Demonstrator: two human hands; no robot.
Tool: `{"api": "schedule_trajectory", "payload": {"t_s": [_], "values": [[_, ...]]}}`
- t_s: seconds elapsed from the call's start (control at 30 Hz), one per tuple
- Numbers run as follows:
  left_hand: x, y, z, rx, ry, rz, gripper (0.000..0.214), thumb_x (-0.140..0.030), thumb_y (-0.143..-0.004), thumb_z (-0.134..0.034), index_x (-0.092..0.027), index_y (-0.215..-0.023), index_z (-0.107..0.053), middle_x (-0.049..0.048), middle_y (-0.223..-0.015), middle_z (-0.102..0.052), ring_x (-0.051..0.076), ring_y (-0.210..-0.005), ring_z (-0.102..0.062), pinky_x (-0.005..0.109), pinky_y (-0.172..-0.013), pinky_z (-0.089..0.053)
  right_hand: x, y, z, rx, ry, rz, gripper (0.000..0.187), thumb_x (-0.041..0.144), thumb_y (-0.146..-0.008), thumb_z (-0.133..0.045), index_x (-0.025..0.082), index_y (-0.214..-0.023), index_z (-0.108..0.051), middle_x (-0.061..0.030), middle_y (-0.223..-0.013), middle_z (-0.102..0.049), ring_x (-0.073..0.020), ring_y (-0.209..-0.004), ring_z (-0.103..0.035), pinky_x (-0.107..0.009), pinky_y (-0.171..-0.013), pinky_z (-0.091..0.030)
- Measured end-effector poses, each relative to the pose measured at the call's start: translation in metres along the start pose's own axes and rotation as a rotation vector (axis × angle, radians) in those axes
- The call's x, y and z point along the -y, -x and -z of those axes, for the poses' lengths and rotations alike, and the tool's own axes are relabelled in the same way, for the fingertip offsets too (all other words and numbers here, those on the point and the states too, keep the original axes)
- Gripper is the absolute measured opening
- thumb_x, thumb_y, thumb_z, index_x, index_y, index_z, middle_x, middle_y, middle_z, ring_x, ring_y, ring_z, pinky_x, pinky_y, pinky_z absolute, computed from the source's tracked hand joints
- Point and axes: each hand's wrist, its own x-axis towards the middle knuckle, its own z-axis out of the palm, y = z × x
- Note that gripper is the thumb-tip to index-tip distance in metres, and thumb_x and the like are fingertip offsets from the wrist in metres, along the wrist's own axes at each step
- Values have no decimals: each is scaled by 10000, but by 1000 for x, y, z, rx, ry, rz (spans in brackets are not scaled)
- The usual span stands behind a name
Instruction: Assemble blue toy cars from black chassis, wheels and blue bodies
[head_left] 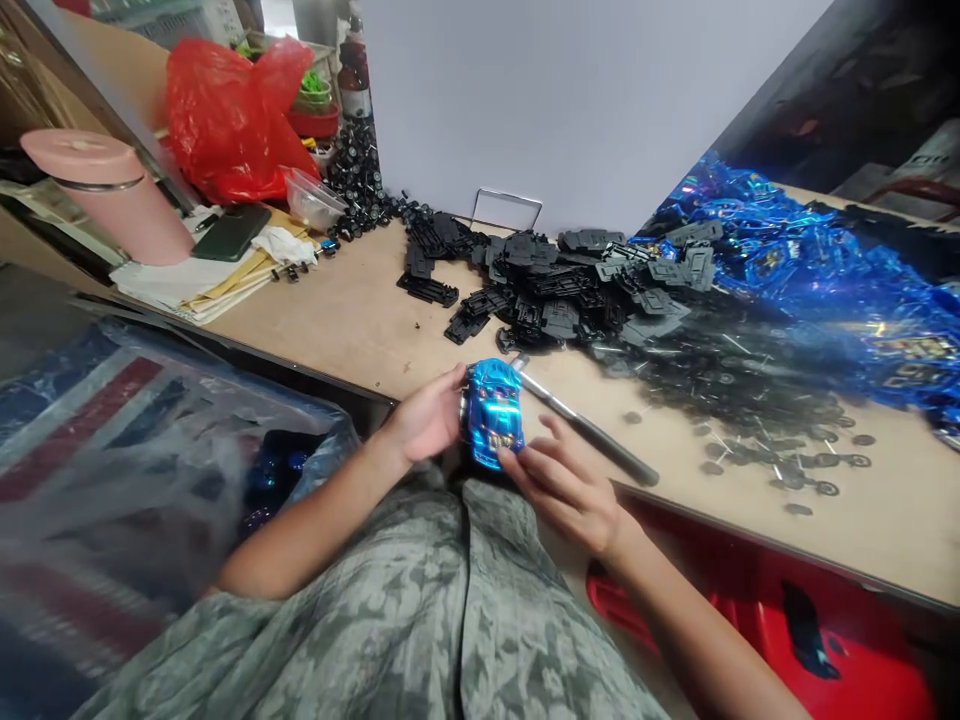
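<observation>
My left hand (426, 415) grips the side of a shiny blue toy car (493, 412), which is held just above my lap at the wooden table's (345, 330) near edge. My right hand (559, 490) is close by, its spread fingertips touching the car's near corner. A screwdriver (592, 430) with a dark grip lies on the table, its steel shaft pointing towards the car. Beyond it lies a heap of black plastic car chassis (540, 295). Scattered black wheels on axles (750, 400) spread to the right, next to a mound of glossy blue car bodies (795, 270).
A white board (562, 100) stands along the table's back. At the back left are a red plastic bag (232, 120), a pink canister (112, 195), papers and a phone (232, 232). A clear plastic sack (150, 470) sits at the left; a red crate (795, 640) sits below right.
</observation>
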Motion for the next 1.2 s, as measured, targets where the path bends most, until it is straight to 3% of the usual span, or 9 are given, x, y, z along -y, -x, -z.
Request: {"api": "schedule_trajectory", "payload": {"t_s": [0.17, 0.43, 0.57, 0.7, 0.8, 0.9, 1.0, 1.2], "values": [[-2, -4, 8, 64, -9, 18, 404, -367, -1067, -461, -95, -1249, -698, 122, -1071, -784, 224, -998, -732, 365, -1056, -477, -4, -5, -2, 86, 7, 14, 373, 30, -922, -669, 177, -1262, -710, -41, -907, -751, -182, -900, -743, -567, -1150, -526], [-4, -1, 6, -3, -47, 11, 426, -344, -1077, -436, -125, -1388, -627, 124, -1172, -774, 228, -1083, -728, 372, -1099, -466, -6, -10, -7, 88, 48, 45, 379, 39, -928, -660, 127, -1296, -680, -69, -931, -745, -206, -956, -743, -500, -1108, -569], [-2, 2, 3, 13, -55, 61, 471, -404, -1083, -398, -134, -1399, -620, 131, -1226, -761, 241, -1167, -704, 386, -1129, -449, -5, -8, -11, 71, 12, 41, 421, 47, -941, -638, 121, -1356, -646, -80, -951, -745, -220, -1012, -732, -489, -1093, -578], [2, 3, 4, 109, -27, 82, 601, -504, -1082, -303, -94, -1368, -638, 163, -1180, -770, 271, -1139, -721, 417, -1100, -474, -3, -7, -14, 60, 3, 25, 464, 44, -941, -641, 156, -1391, -630, -69, -957, -743, -219, -1010, -725, -496, -1067, -594], [6, 3, 4, 138, 31, 75, 649, -542, -1073, -292, -81, -1392, -619, 179, -1189, -765, 274, -1122, -728, 406, -1080, -487, 0, -6, -14, -7, -15, -16, 537, 28, -907, -680, 142, -1427, -606, -71, -929, -733, -218, -966, -719, -498, -1046, -607], [9, 4, 1, 81, 89, 72, 644, -520, -1079, -285, -70, -1428, -585, 176, -1198, -762, 262, -1136, -721, 386, -1088, -482, 1, -5, -10, -99, -34, -78, 571, 24, -900, -686, 166, -1446, -598, -67, -931, -724, -207, -940, -710, -498, -1015, -623], [10, 5, -5, 58, 111, 99, 648, -515, -1081, -283, -57, -1442, -568, 173, -1183, -768, 261, -1129, -721, 383, -1088, -482, 1, -4, -7, -114, -22, -81, 547, 6, -887, -692, 168, -1406, -633, -64, -935, -719, -201, -945, -708, -511, -1018, -619], [9, 9, -12, 82, 75, 95, 668, -523, -1080, -278, -26, -1357, -630, 194, -1169, -769, 260, -1073, -741, 363, -1023, -523, 4, -6, -8, -11, -29, -15, 342, -17, -870, -705, 119, -1183, -723, -69, -910, -726, -211, -937, -715, -591, -1043, -587]]}}
